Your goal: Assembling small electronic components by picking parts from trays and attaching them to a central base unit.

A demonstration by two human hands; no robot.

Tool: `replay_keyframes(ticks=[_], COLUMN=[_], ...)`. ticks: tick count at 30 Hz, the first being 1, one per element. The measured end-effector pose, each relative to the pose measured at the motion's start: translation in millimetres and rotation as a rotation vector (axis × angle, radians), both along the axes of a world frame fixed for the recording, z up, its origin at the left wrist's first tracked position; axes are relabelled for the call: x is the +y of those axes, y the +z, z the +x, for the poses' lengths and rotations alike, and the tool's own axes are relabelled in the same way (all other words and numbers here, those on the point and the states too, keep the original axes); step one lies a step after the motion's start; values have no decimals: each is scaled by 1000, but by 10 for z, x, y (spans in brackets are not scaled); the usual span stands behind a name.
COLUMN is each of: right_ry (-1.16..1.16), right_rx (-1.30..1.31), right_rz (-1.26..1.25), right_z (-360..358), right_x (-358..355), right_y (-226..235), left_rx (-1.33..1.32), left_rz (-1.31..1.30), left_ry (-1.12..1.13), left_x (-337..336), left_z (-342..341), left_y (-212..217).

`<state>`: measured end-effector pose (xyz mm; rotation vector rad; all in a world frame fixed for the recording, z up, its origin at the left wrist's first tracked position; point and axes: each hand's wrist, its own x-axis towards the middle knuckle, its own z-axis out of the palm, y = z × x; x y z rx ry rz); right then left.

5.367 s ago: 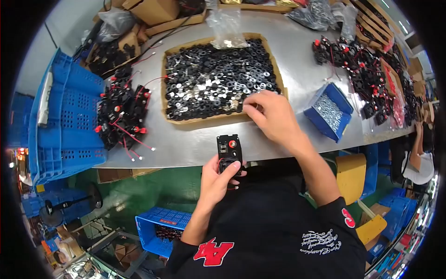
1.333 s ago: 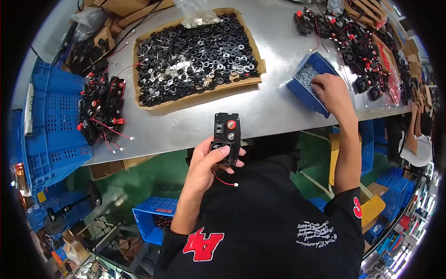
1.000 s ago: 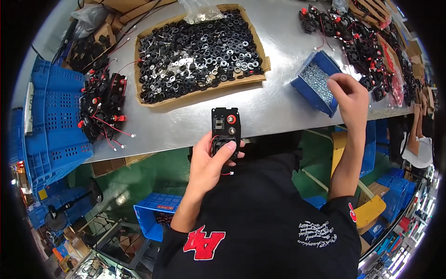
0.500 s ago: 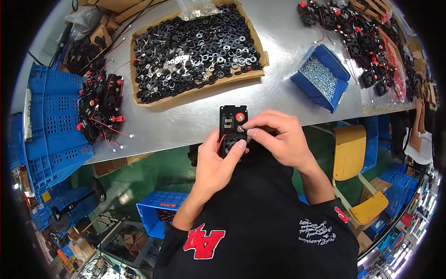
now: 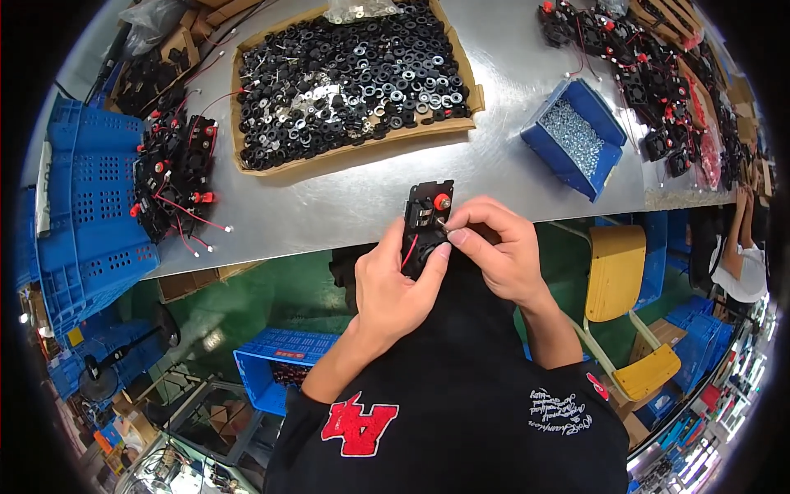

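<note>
Near the table's front edge, my left hand (image 5: pixel 397 284) is wrapped round a black plastic assembly (image 5: pixel 424 211) and keeps it tilted. On it show a red terminal post (image 5: pixel 443 201), bright metal contacts and a red wire along the left side. My right hand (image 5: pixel 504 251) pinches a small metal part (image 5: pixel 443 223) between thumb and forefinger, against the assembly just below the red post. What kind of part this is cannot be made out, since the fingertips partly cover it.
Ahead lies a shallow cardboard tray (image 5: pixel 362 146) of black and silver washers. A blue bin (image 5: pixel 568 169) of small metal pieces stands to its right. Wired black assemblies (image 5: pixel 171 189) sit beside a blue crate (image 5: pixel 99 206) at left; more (image 5: pixel 650 99) lie far right. A yellow chair (image 5: pixel 615 276) stands at right.
The assembly has been turned and tilted, shifting slightly right. Both my hands moved a little with it, and my right fingertips stay at the spot below the red post.
</note>
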<state>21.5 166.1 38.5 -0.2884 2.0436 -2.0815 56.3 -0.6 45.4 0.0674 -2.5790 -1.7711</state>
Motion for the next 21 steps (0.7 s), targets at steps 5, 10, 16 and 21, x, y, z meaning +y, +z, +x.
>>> replay_keyframes(ticks=[5, 10, 16, 21], right_ry=[-54, -69, -191, -258], right_rx=[-271, -438, -340, -114], right_rz=[-293, -412, -409, -214], right_z=[28, 30, 126, 164], right_x=[-90, -84, -161, -175], right_y=[0, -115, -148, -152], left_rx=[168, 251, 335, 334], left_rz=[-112, -142, -192, -211], left_ry=[34, 36, 15, 37], left_x=[29, 49, 67, 113], left_z=[-9, -6, -45, -57], left_y=[1, -63, -97, -134])
